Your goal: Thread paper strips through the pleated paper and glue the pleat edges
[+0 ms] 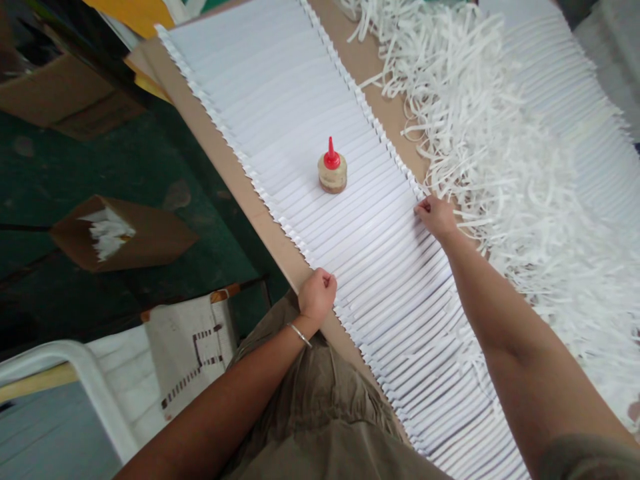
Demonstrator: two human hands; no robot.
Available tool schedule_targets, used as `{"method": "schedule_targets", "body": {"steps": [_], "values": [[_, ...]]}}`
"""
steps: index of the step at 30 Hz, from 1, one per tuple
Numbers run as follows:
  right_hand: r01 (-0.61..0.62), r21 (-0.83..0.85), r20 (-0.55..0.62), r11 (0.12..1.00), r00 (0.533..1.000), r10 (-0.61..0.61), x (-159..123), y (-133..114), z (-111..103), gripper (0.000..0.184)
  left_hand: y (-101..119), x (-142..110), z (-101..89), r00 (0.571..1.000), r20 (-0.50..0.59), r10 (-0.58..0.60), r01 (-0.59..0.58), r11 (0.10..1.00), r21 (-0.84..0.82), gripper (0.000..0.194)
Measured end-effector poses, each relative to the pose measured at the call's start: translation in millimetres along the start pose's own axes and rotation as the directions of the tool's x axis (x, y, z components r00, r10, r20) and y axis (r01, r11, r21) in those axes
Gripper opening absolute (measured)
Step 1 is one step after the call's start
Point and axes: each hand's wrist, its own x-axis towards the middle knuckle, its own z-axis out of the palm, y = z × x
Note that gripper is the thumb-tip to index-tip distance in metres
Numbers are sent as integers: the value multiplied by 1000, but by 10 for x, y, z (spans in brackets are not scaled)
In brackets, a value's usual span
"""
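Note:
A long row of overlapping white paper sheets [250,93] runs across the board, with small folded tabs along both side edges. My left hand [318,293] is closed in a pinch at the near edge of the row, on the edge of a paper sheet. At the opposite edge, the fingers of my right hand [436,217] are pinched on the sheet's other end. What lies between the fingertips is partly hidden. On the sheets beyond my hands stands a small clear glue bottle [332,175] with a red nozzle cap, upright and touched by neither hand.
A heap of curly white paper strips [465,100] lies right of the row, with more layered sheets [550,60] beyond. The brown board's edge [235,180] runs along the left. Below are an open cardboard box [150,237], a cloth-covered seat [193,347] and a metal chair frame [75,357].

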Motion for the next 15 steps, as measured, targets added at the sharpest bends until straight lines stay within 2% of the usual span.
{"method": "schedule_targets", "body": {"steps": [5, 8, 10, 12, 13, 15], "values": [[-37, -82, -47, 996, 998, 33, -58, -104, -96, 13, -4, 53, -24, 999, 20, 33, -35, 993, 109, 20], [7, -112, -66, 994, 998, -14, -275, 31, -319, 18, -68, 106, -42, 998, 25, 57, -59, 995, 77, 19], [61, -127, 26, 990, 998, -58, -615, 198, -517, 16, -150, 128, -60, 996, 29, 79, -80, 997, 17, 14], [115, -124, 204, 986, 975, -88, -1138, 361, -684, 17, -254, 125, -84, 994, 34, 108, -107, 993, -44, 8], [140, -106, 310, 984, 945, -101, -1453, 421, -733, 18, -307, 114, -95, 992, 39, 124, -121, 990, -68, 8], [174, -40, 527, 984, 841, -127, -2126, 473, -739, 18, -397, 69, -110, 985, 62, 158, -151, 983, -106, 10]]}}
